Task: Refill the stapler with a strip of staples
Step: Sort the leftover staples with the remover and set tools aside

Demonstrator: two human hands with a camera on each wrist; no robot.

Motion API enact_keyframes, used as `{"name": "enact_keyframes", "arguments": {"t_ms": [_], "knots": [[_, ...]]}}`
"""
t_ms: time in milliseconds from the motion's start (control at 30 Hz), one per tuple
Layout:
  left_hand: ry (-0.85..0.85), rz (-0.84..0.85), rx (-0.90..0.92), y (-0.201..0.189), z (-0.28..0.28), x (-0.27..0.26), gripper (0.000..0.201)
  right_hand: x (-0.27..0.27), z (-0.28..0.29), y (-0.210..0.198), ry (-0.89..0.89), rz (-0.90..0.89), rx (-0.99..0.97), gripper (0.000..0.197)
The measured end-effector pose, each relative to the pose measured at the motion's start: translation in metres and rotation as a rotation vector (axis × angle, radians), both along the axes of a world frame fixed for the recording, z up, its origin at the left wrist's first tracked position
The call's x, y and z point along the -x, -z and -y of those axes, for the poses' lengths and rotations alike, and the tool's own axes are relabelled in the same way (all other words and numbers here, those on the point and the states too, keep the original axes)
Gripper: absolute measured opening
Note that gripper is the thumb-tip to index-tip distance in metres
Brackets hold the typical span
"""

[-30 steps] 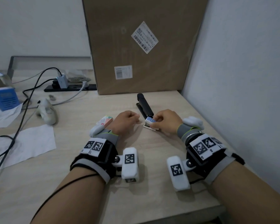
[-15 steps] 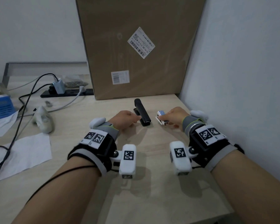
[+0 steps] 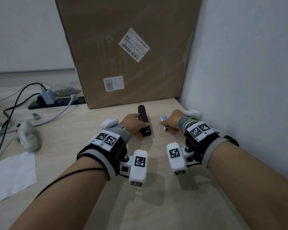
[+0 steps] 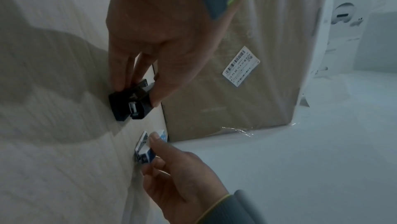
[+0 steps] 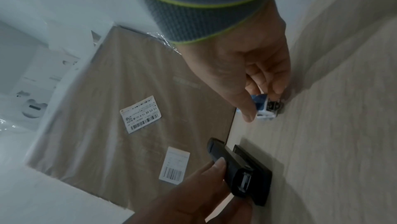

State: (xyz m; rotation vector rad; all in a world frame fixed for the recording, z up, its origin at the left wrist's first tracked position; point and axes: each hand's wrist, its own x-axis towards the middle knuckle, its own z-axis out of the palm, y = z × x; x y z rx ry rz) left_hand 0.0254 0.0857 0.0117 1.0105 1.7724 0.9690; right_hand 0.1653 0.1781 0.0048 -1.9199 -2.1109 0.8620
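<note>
A black stapler (image 3: 144, 121) (image 4: 131, 104) (image 5: 238, 168) lies closed on the wooden desk in front of the cardboard box. My left hand (image 3: 133, 124) (image 4: 139, 84) grips it from the left side, thumb and fingers around its body. To its right, a small blue and white staple box (image 3: 164, 123) (image 4: 148, 147) (image 5: 265, 107) rests on the desk. My right hand (image 3: 172, 120) (image 5: 262, 107) pinches that box between thumb and fingers. The box's near end stands open in the right wrist view, with dark metal showing inside.
A large cardboard box (image 3: 128, 52) stands just behind the stapler, and a white wall (image 3: 239, 80) closes the right side. At the left lie a power strip (image 3: 56, 102) with cables, a white crumpled object (image 3: 29, 136) and a paper sheet (image 3: 12, 173).
My left hand moved from beside the stapler onto it and took hold. My right hand carried the staple box away from the stapler's near end to the right and set it on the desk.
</note>
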Motion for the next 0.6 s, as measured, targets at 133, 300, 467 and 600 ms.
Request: {"name": "enact_keyframes", "arguments": {"t_ms": [133,300,467,600], "knots": [[0.035,0.010,0.006,-0.001,-0.009,-0.013,0.051,-0.019,-0.008,0.000,0.089,-0.141,0.092,0.037],[0.079,0.050,0.014,0.000,-0.021,-0.031,0.050,-0.042,-0.014,-0.002,0.146,-0.178,0.074,0.038],[0.038,0.014,-0.009,0.001,-0.021,-0.043,0.048,-0.043,-0.002,-0.005,0.140,-0.096,0.043,0.038],[0.009,-0.071,-0.017,-0.001,-0.010,-0.029,0.066,-0.047,0.010,-0.016,0.144,0.058,-0.060,0.045]]}}
